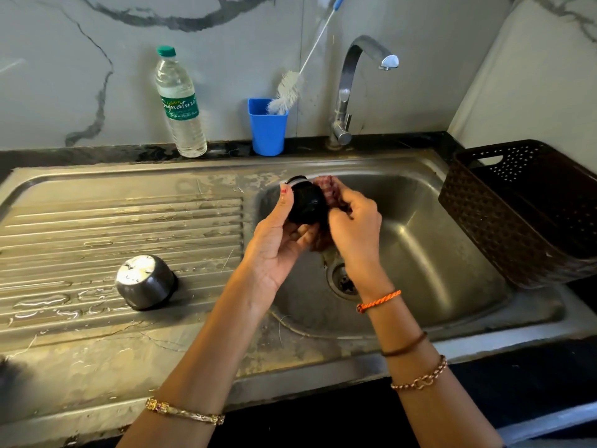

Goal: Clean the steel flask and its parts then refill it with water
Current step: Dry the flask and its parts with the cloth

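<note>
Black plastic flask stopper (307, 202) sits gripped in the left hand (277, 240) over the steel sink basin (436, 253), while the right hand (352, 221) presses a reddish scrubber (328, 189) against it. Wet fingers could let it slip toward the drain (344, 281). Counted: one stopper, one steel cup lid (145, 281) upturned on the drainboard, one water bottle (181, 103), one brush (287, 90); no flask body in view.

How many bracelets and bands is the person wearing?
4. A gold bangle on the left arm; orange thread, brown band and chain bracelet on the right. None seem hidden.
</note>
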